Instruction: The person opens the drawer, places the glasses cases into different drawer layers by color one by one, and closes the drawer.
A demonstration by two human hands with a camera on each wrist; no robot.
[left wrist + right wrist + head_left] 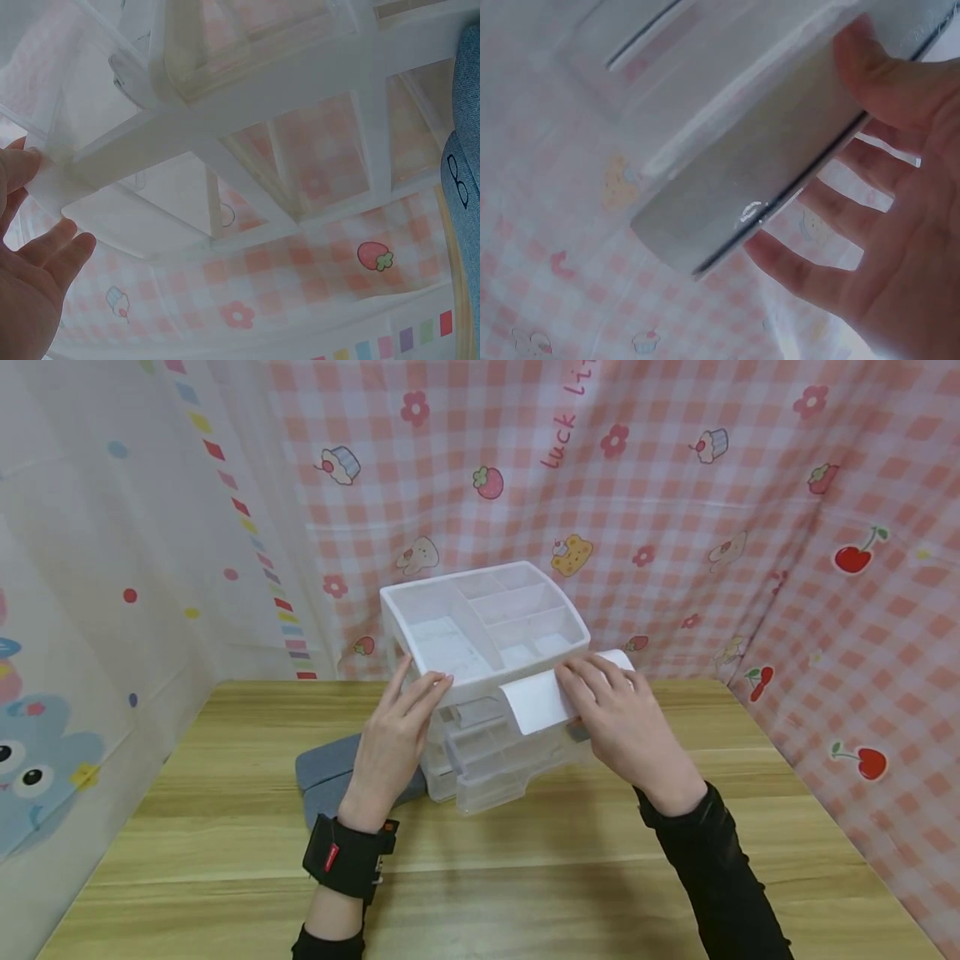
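A white plastic drawer organizer (480, 681) with a divided top tray stands on the table. Its clear drawer (491, 785) is pulled out at the front. My left hand (393, 743) rests on the organizer's front-left corner, its fingers mostly straight against the rim. In the left wrist view, fingertips (71, 251) touch the white frame. My right hand (622, 718) grips a white, curved flat piece (538, 700) in front of the organizer's right side. In the right wrist view, thumb and fingers lie on opposite sides of this piece (742, 180), which has a dark line along one edge.
A blue-grey fabric case (322, 772) lies on the wooden table (225, 860), left of the organizer and partly behind my left hand. Behind the table hangs a pink checkered curtain (465, 443), with a white patterned one (90, 527) to the left.
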